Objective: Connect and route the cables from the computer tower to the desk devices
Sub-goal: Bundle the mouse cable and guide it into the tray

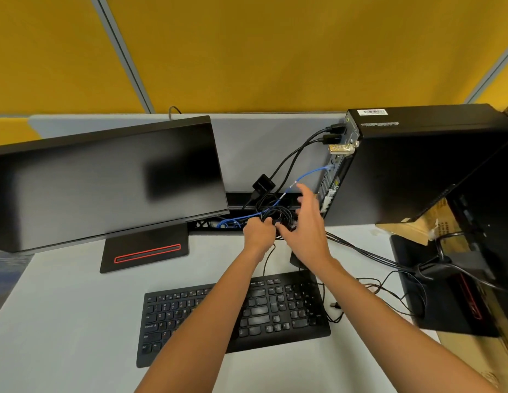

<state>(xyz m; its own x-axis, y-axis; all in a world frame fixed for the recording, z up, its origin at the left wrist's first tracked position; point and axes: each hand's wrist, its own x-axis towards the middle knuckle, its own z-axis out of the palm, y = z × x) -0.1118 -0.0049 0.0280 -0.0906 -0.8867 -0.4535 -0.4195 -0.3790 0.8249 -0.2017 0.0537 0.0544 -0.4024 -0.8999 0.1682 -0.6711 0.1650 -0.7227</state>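
Yellow panels backed the desk (62,321); tower (411,165) cables already plugged, left hand (258,232) clamped on the tangled bundle (275,215), right hand (306,231) spread open, routing unfinished.

Both arms reach over the black keyboard (235,313) toward the back of the white desk (62,321). The left hand (258,232) is closed around a tangled coil of black cables (278,217), while the right hand (308,222) hovers just beside it with fingers spread. A blue cable (309,175) runs from the tangle up into the rear of the black computer tower (411,165), where two black plugs (333,133) also sit. A dark monitor (105,182) stands at left on its red-striped base (146,252).
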